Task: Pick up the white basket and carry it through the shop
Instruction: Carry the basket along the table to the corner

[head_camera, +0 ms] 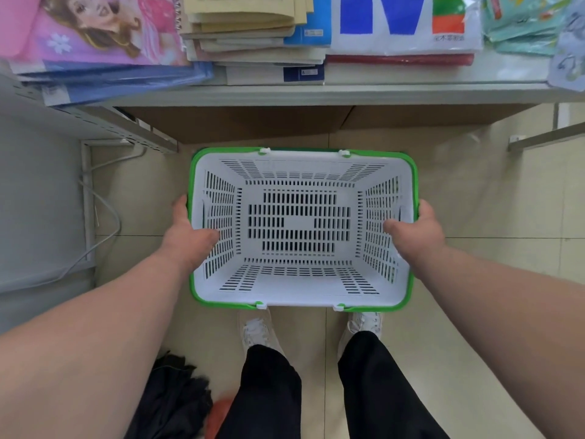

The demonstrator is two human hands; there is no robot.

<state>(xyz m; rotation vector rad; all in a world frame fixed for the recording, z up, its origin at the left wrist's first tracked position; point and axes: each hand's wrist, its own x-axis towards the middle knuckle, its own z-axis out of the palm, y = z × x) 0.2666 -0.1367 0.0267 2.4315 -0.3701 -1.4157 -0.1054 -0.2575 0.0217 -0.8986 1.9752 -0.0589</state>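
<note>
The left hand (190, 231) is clamped on the left short wall of the white basket (300, 282): the thumb lies inside, the fingers are hidden outside under the green rim. The basket is empty and held level between the two hands, above the tiled floor (490, 217) and just in front of the white shoes (258, 331). The right hand (418, 231) grips the opposite short wall in the same way.

Beyond both hands stands a shelf (316, 93), its edge near the far rim of the basket. If the person steps forward or lifts without moving back, I think the basket can knock this edge. Near the left elbow a dark cloth (171, 397) lies on the floor, and a foot may catch on it.

On the shelf, a white package (402, 23) shows big blue letters, cut off by the frame; its small print is too blurred to read.
</note>
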